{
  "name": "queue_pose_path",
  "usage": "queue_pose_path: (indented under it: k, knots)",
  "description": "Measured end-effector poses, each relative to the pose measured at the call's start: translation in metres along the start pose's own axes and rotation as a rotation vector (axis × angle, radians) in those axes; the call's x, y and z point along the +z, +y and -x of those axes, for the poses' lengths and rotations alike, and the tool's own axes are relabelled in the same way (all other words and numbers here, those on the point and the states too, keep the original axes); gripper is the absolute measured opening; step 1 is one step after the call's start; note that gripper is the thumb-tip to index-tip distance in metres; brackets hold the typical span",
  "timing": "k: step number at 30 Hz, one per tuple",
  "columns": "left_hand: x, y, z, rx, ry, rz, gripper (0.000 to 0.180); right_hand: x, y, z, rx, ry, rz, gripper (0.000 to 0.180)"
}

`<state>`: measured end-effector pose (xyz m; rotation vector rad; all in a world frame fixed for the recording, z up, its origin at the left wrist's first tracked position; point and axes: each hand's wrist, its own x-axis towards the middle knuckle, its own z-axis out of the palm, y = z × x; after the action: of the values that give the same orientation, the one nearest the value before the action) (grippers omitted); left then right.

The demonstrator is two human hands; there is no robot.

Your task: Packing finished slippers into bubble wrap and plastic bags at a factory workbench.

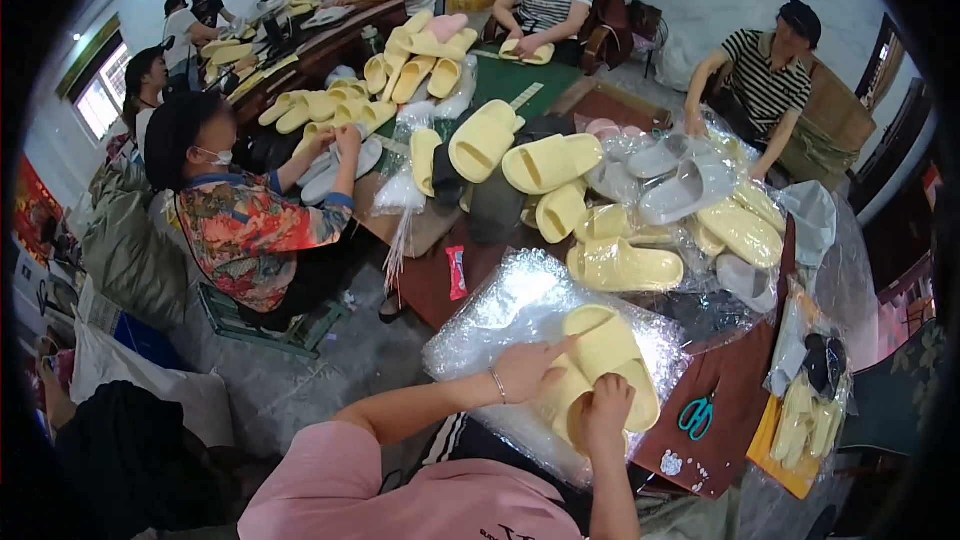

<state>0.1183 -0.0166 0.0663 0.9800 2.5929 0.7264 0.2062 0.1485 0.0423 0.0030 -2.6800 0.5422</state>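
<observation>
A pair of pale yellow slippers (640, 395) lies on a stack of clear plastic bags (480, 325) at the table's near edge, right in front of me. My left hand (527, 372) reaches in from the left, its fingers stretched out against the left side of the pair. Over the near part of the slippers my right hand (606, 410) is bent, fingers curled onto the slipper there. The undersides of both hands are hidden. To the right of my right hand lie teal-handled scissors (696, 418).
Beyond the bags are heaped bagged yellow slippers (625, 265) and grey slippers (690, 190). A red packet (457, 273) lies left of them. Several people sit around the tables, one in a floral top (255, 230) at the left. Bagged slippers (805, 420) hang by the right edge.
</observation>
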Motion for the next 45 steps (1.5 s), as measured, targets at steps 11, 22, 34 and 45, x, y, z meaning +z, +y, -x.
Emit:
queue_pose_path:
  k: [11, 22, 34, 45]
  knots:
    - [-0.015, -0.003, -0.011, -0.232, -0.357, 1.596, 0.043, -0.027, 0.001, -0.016, -0.161, 0.094, 0.02, 0.03]
    - [-0.186, -0.059, -0.114, 0.363, 0.366, 1.913, 0.035, -0.075, -0.008, 0.006, -0.001, 0.374, 0.008, 0.022]
    - [-0.211, -0.153, -0.256, -0.219, 0.72, 2.105, 0.041, -0.076, 0.014, 0.066, 0.273, 0.205, 0.13, 0.02]
    - [-0.23, -0.007, -0.13, 0.2, 0.271, 1.565, 0.032, -0.055, 0.008, 0.054, 0.167, 0.154, -0.003, 0.021]
